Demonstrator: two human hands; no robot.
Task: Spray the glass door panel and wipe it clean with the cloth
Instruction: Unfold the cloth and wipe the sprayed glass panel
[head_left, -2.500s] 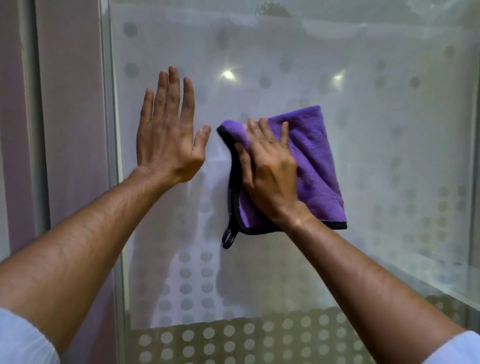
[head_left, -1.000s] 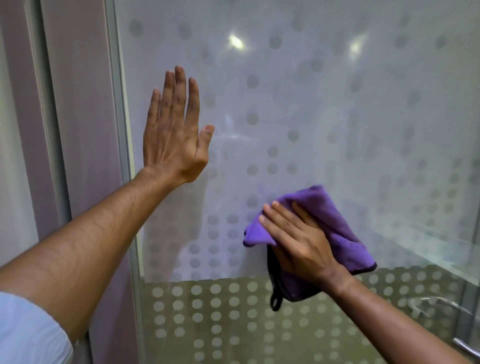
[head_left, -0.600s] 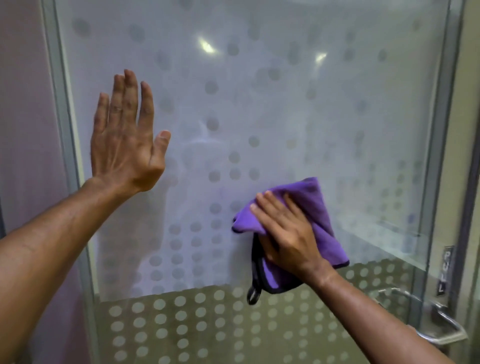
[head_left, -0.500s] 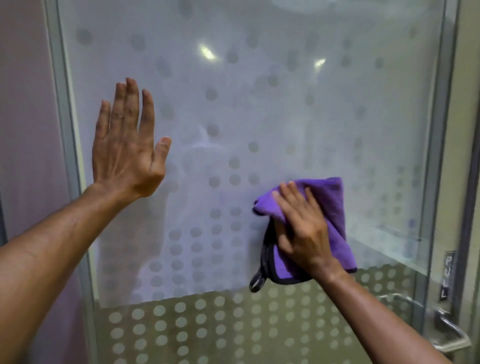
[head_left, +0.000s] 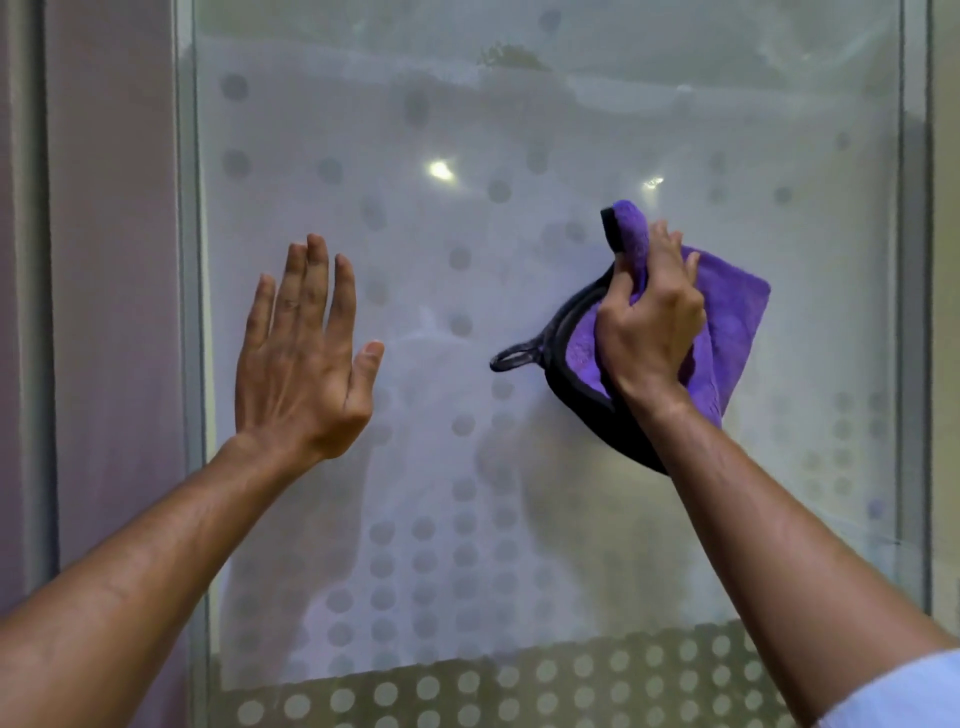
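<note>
The glass door panel (head_left: 519, 130) fills the view, frosted with a pattern of dots. My left hand (head_left: 301, 353) lies flat on the glass near its left edge, fingers spread and pointing up, holding nothing. My right hand (head_left: 649, 332) grips a purple cloth (head_left: 732, 322) with a dark border and presses it on the right half of the glass. The cloth is bunched, with a corner sticking up above my fingers and its hanging loop (head_left: 511, 358) pointing left. No spray bottle is in view.
A metal frame strip (head_left: 189, 312) borders the glass on the left, with a pinkish wall panel (head_left: 114, 312) beyond it. Another frame strip (head_left: 911, 312) runs down the right edge. Light spots reflect in the upper glass.
My right hand has carried the cloth up and to the right and now clenches it instead of pressing flat. The view has tilted upward; the door handle has dropped out of sight. My left hand stays on the glass.
</note>
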